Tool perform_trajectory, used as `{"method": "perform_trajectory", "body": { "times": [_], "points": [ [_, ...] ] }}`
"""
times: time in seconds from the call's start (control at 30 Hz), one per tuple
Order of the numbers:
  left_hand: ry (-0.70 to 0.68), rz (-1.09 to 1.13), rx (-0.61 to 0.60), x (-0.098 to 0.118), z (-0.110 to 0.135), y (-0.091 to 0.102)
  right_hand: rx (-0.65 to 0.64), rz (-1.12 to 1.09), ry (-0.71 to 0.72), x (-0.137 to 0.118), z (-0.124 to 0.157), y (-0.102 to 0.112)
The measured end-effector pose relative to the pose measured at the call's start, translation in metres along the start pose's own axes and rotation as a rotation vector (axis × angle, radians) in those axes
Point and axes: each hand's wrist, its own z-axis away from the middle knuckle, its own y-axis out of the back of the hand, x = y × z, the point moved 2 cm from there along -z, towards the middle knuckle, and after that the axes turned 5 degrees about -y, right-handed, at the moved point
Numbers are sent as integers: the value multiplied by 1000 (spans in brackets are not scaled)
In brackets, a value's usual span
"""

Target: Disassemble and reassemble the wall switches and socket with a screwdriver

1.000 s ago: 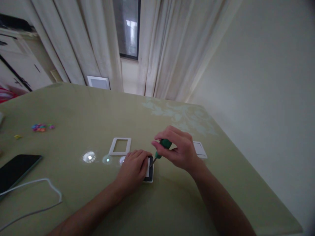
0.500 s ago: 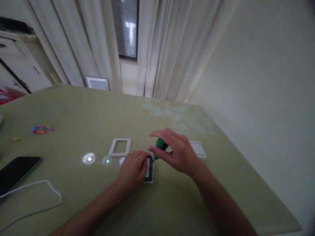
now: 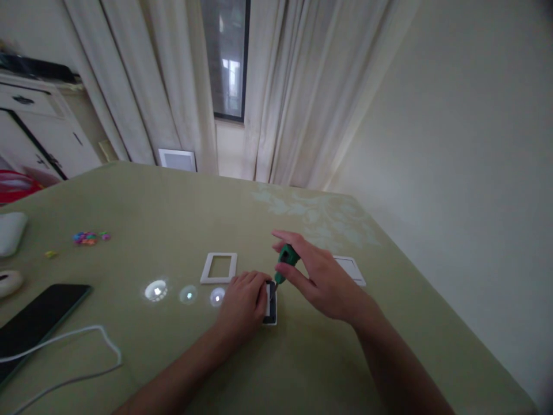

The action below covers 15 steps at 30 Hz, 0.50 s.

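My right hand [image 3: 324,275] holds a screwdriver [image 3: 287,256] by its green handle, between the thumb and the curled fingers. Its shaft slants down to the dark edge of a wall switch [image 3: 271,314], a small white-edged piece with a black rim, lying on the table. My left hand [image 3: 245,302] lies over that switch, its fingers closed across the left part and hiding most of it. Whether the tip sits in a screw is too small to tell. Just beyond my left hand is a white rectangular frame [image 3: 207,268].
A white cover plate [image 3: 352,270] lies partly behind my right hand. On the left are a black phone [image 3: 43,311], a white cable [image 3: 103,331], small colourful beads [image 3: 86,238] and a white case [image 3: 11,233]. The table [image 3: 302,369] meets a wall at right.
The camera view has shifted, so the scene sits lower and further right, with more of the left side showing. Both hands stay at the switch; the screwdriver handle shows more between my fingers.
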Motion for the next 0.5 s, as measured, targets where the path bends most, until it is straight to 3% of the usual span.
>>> {"method": "perform_trajectory", "body": {
  "times": [0.1, 0.23, 0.3, 0.37, 0.5],
  "points": [
    [-1, 7, -1, 0, 0, 0, -95, -240, -2, -2, 1, 2],
    [-5, 17, 2, 0, -1, 0, 231, -73, -49, 7, 3, -5],
    [-7, 15, 5, 0, -2, 0, 322, 44, -26, 6, 6, -11],
    [-8, 5, 9, 0, -2, 1, 272, 88, -8, 1, 9, -14],
    [1, -14, 20, 1, -2, 0, 2, -26, -34, -15, 12, -8]
  ]
}}
